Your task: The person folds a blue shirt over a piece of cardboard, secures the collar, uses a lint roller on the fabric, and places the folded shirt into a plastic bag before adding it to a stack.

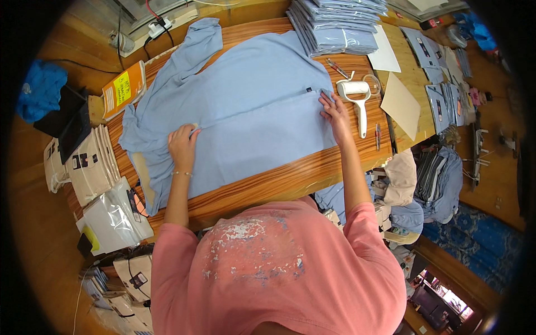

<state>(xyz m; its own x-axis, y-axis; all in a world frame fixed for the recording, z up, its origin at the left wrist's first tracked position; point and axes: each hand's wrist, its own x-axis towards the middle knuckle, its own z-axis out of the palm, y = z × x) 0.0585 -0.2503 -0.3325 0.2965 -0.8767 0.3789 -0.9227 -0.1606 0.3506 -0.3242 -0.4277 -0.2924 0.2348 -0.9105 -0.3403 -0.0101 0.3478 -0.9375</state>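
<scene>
A light blue shirt (pixel 245 84) lies spread over the wooden table, one sleeve reaching to the far left. A long folded edge crosses it between my hands, with a small dark label at its right end. My left hand (pixel 183 148) pinches the fabric near the left end of that edge. At the right end, my right hand (pixel 336 117) has its fingers bent over the shirt's rim and grips a bit of cloth there. Beneath the shirt's near left side a pale beige board (pixel 143 176) peeks out.
Right of the shirt lie a white lint roller (pixel 357 103), a roll of clear tape (pixel 372 85), a pen-like tool (pixel 378 137) and a beige card (pixel 400 106). A stack of packed blue garments (pixel 338 28) stands at the back. An orange notebook (pixel 124 89) and bagged beige garments (pixel 92 167) sit left.
</scene>
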